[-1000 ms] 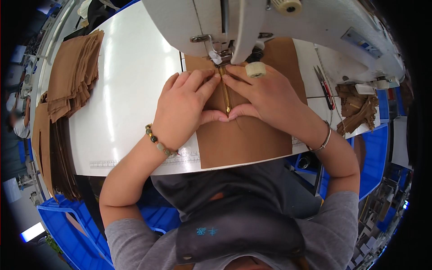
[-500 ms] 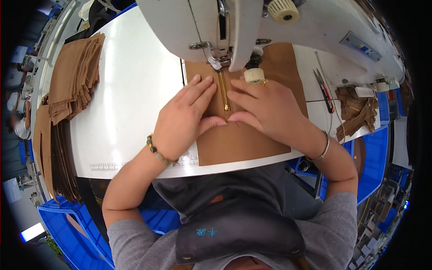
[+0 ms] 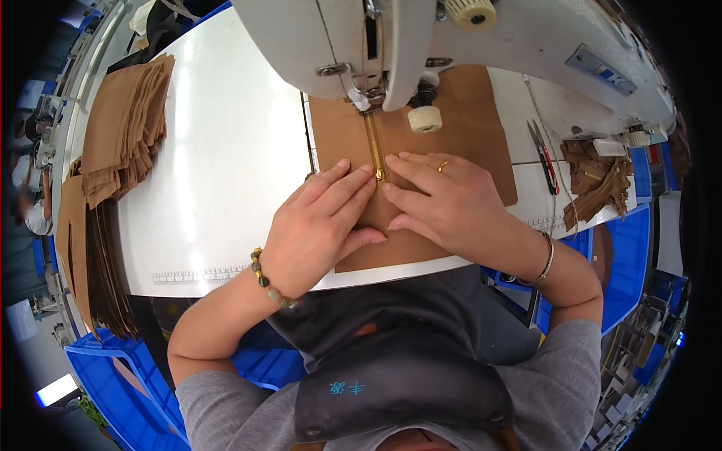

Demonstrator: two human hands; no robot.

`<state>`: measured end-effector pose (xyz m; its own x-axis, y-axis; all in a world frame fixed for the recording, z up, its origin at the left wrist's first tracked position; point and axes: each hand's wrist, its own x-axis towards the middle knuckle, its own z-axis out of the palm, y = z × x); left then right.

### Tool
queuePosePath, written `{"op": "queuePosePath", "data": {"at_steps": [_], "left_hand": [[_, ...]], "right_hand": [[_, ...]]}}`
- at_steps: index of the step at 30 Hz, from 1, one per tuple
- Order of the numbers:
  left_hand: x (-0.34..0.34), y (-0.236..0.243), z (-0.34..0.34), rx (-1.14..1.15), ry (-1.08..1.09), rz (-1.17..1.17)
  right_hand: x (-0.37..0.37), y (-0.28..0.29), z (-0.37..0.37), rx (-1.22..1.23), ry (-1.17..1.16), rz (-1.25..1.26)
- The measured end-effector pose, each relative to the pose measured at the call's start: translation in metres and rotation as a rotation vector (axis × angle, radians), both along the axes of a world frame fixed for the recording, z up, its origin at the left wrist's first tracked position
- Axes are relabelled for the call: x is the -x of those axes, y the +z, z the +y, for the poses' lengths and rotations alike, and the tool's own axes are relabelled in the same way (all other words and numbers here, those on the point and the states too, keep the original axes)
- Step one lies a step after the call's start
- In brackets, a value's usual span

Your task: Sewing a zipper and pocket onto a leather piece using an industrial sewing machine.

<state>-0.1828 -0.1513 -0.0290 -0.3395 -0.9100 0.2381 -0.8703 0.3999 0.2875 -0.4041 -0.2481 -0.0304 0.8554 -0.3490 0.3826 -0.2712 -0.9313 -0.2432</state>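
1. At 12 o'clock, brown fabric point(image 3: 470, 113) lies under the sewing machine point(image 3: 301, 37), its zipper point(image 3: 375, 143) running toward 6.
2. Left hand point(image 3: 312, 225) and right hand point(image 3: 455, 203) lie flat, grips wide, flanking the zipper, apparently keeping it straight.

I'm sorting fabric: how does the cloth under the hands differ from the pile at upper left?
The cloth lies flat; the pile is stacked in layers. The cloth shows a gold zipper; the pile shows none. The left hand and right hand rest on the cloth, not the pile. Both are brown.
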Motion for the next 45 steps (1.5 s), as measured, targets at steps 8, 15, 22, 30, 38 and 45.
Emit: {"op": "queuePosePath", "data": {"at_steps": [8, 15, 22, 30, 38, 45], "left_hand": [[-0.006, -0.001, -0.015, 0.048, -0.007, 0.021], [-0.017, -0.004, -0.038, 0.069, 0.014, -0.018], [-0.021, -0.009, -0.051, 0.129, 0.065, -0.024], [-0.020, -0.010, -0.046, 0.123, 0.065, -0.027], [-0.012, -0.006, -0.037, 0.101, 0.081, -0.074], [-0.008, -0.005, -0.032, 0.101, 0.090, -0.101]], "right_hand": [[-0.008, -0.001, -0.011, 0.025, 0.003, -0.024], [-0.015, -0.001, -0.032, -0.049, -0.067, 0.091], [-0.021, -0.013, -0.041, -0.015, -0.102, -0.029], [-0.017, -0.015, -0.044, -0.187, -0.062, -0.053], [-0.006, -0.007, -0.062, -1.376, 0.037, -0.576], [-0.017, -0.012, -0.031, -0.007, -0.097, -0.037]]}}
